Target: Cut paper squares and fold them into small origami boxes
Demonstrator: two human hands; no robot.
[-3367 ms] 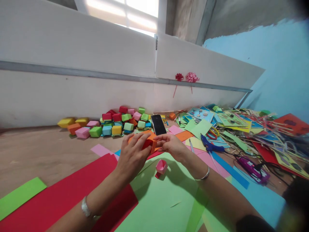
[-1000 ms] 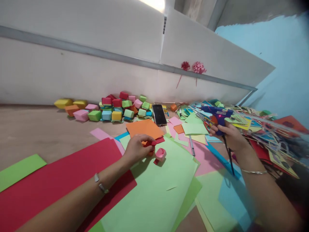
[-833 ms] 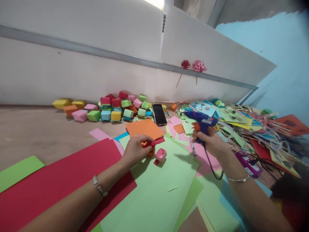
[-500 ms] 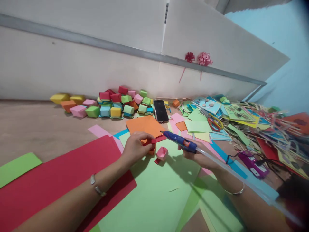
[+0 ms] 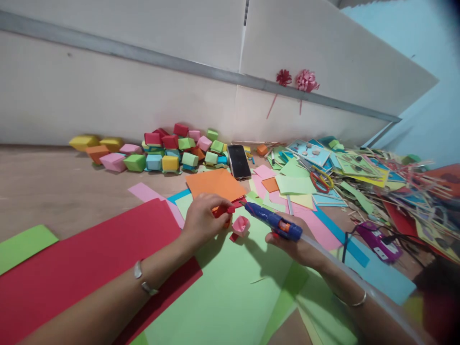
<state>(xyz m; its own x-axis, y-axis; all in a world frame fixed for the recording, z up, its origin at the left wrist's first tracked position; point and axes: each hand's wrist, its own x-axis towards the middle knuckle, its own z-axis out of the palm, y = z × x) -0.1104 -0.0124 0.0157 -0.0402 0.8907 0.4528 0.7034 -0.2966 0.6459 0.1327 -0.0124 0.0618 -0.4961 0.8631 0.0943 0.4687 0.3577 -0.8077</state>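
Note:
My left hand (image 5: 201, 222) pinches a small folded red and orange paper piece (image 5: 224, 211) just above the light green sheet (image 5: 230, 292). My right hand (image 5: 299, 243) grips a blue glue gun (image 5: 273, 222), its nozzle pointing left at the folded piece. A clear glue stick juts out of the gun's back toward the lower right. A small pink rolled paper shape (image 5: 240, 225) lies on the green sheet, between the two hands.
A heap of coloured paper boxes (image 5: 163, 151) lies along the white wall. A black phone (image 5: 238, 162) rests by an orange sheet (image 5: 214, 184). A large red sheet (image 5: 82, 268) lies left; paper scraps, scissors (image 5: 321, 182) and a purple glue gun (image 5: 375, 237) crowd the right.
My right hand reached to the right, picked up the blue glue gun and brought it back, nozzle now at the folded piece. My left hand kept hold of the piece.

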